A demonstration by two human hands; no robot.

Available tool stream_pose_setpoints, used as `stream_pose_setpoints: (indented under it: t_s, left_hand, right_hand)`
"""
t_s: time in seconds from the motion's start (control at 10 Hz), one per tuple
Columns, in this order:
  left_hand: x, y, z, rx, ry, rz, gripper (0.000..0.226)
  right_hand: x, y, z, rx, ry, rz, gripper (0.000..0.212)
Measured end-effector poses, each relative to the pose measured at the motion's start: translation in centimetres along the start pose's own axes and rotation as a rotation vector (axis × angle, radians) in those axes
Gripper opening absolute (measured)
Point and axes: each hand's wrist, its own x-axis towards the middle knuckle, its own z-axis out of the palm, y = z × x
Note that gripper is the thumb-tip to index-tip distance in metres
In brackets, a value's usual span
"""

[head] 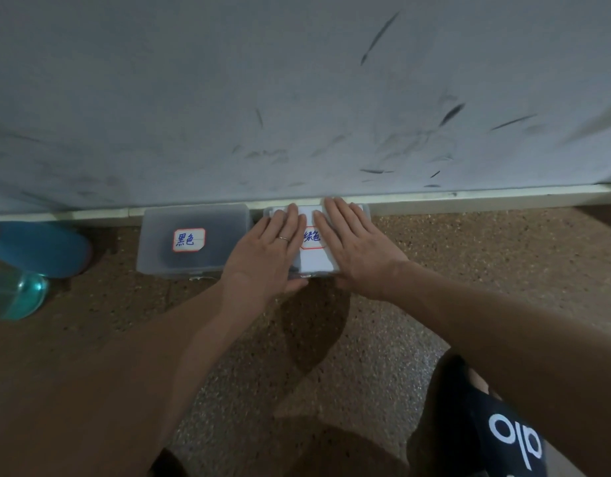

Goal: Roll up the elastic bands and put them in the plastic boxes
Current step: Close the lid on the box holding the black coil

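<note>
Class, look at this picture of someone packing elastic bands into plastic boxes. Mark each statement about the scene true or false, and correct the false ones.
1. Both hands lie flat on the right-hand box. True: left hand and right hand press its lid.
2. The left-hand box stands open. False: its lid is on.
3. Each box carries a handwritten label. True.
4. The boxes sit on a table. False: they sit on the speckled floor against the wall.
5. A ring shows on the right hand. False: it is on the left.

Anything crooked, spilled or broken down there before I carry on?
Nothing stands out. Both boxes sit square against the wall: the left box lidded, the right box under the left hand and right hand, pressing flat.
</note>
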Motion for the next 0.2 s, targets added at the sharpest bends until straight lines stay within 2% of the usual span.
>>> stream_pose_setpoints:
  t_s: [0.1,0.2]
  left_hand:
    - [-0.1,0.1,-1.0,-0.044,-0.046,0.009,0.109]
    - [0.1,-1.0,-2.8,-0.110,-0.058,0.034,0.099]
  right_hand:
    - [0.0,0.3,-0.9,-0.006,-0.093,-0.013,0.111]
    - [0.1,1.0,-2.8,-0.034,-0.176,-0.045,0.117]
